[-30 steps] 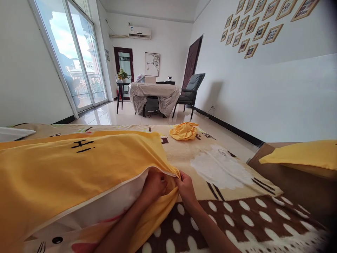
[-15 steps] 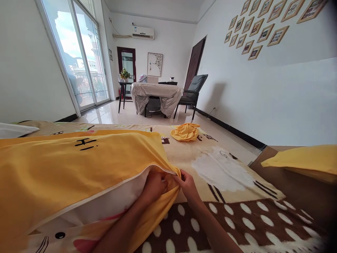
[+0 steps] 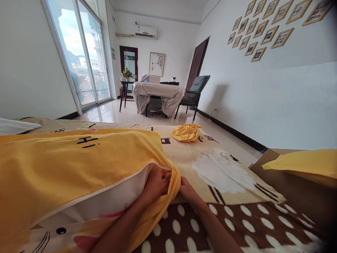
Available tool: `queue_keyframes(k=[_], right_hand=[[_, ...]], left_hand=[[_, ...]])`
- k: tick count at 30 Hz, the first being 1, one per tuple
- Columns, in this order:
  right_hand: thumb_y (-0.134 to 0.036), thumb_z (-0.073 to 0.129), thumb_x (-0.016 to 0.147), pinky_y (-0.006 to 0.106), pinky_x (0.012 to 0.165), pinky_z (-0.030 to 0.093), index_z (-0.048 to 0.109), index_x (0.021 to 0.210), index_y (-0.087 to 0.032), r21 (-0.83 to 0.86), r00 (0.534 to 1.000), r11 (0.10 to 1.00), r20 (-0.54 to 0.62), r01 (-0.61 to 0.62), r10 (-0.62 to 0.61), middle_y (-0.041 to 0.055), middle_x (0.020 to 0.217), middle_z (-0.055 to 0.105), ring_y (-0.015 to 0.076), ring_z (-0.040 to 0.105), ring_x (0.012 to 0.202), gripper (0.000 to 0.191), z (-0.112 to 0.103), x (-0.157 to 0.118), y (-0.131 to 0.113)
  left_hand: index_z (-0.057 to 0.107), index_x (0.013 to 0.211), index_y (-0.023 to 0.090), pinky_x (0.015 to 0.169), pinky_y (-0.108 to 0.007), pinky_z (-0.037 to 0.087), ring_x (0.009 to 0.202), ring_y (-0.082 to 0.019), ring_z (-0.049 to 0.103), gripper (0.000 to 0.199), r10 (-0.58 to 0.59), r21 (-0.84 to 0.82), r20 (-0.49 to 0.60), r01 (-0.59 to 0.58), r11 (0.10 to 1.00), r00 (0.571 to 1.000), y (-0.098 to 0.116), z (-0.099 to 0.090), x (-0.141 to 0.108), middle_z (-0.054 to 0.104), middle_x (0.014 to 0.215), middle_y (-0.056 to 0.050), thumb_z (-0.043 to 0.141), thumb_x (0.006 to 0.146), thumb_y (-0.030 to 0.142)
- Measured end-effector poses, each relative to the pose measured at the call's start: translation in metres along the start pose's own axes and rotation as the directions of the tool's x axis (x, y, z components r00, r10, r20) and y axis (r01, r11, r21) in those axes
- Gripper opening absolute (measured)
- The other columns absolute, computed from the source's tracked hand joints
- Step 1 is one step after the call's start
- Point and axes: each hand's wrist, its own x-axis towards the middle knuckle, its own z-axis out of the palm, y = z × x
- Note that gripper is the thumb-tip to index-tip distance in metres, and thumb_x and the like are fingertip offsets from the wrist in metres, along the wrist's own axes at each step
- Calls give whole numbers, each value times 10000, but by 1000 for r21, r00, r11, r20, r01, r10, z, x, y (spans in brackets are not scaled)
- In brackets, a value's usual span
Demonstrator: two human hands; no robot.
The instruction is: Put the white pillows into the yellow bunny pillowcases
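A large yellow fabric cover (image 3: 121, 151) with "Hi" printed on it lies across the bed, its long pale-edged opening facing me. White fabric (image 3: 116, 195) shows inside the opening, and below it is a printed animal face (image 3: 60, 231) with whiskers. My left hand (image 3: 157, 184) reaches into the opening at its right corner, fingers curled closed against the cloth. From outside, my right hand (image 3: 186, 188) grips the same corner; its fingertips are hidden behind the folded yellow fabric.
A bunched yellow cloth (image 3: 186, 133) lies farther back on the patterned blanket (image 3: 221, 175). Another yellow piece (image 3: 302, 163) rests on a brown surface at right. White fabric (image 3: 18, 126) sits at far left. Beyond the bed stand a covered table (image 3: 158, 88) and a black chair (image 3: 196, 91).
My right hand has shifted from pinching the opening's edge to behind the corner, and a yellow fold now covers its fingertips. My left hand stays inside the opening. The view has tilted slightly.
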Motion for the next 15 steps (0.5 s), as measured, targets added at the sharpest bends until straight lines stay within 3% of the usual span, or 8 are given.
queue_keyframes(k=[5, 10, 15], right_hand=[[-194, 558, 657, 355, 768, 505, 746, 899, -175, 3, 1000, 1000, 16, 15, -15, 47, 857, 729, 213, 632, 758, 307, 3, -4, -2], [-206, 616, 622, 335, 718, 507, 743, 837, -169, -4, 998, 1000, 55, -31, 31, 33, 801, 725, 201, 625, 718, 252, -3, -3, -5], [-247, 617, 631, 303, 666, 483, 729, 809, -157, -24, 998, 1000, 52, -15, 16, 12, 717, 696, 160, 583, 640, 229, -11, 1, -4]], left_hand=[[596, 601, 149, 625, -246, 362, 640, -134, 490, 266, 25, -45, 6, -25, 999, 1000, 2, 1, 0, 600, 633, 3, 494, 791, 304], [618, 610, 141, 625, -261, 365, 632, -149, 498, 218, -16, -27, -15, 15, 1000, 1000, 1, 1, 1, 581, 596, 3, 540, 737, 300], [686, 820, 147, 741, -273, 441, 798, -200, 597, 214, 1, -124, 21, 2, 992, 1000, 3, -8, 5, 694, 815, -52, 556, 741, 298]])
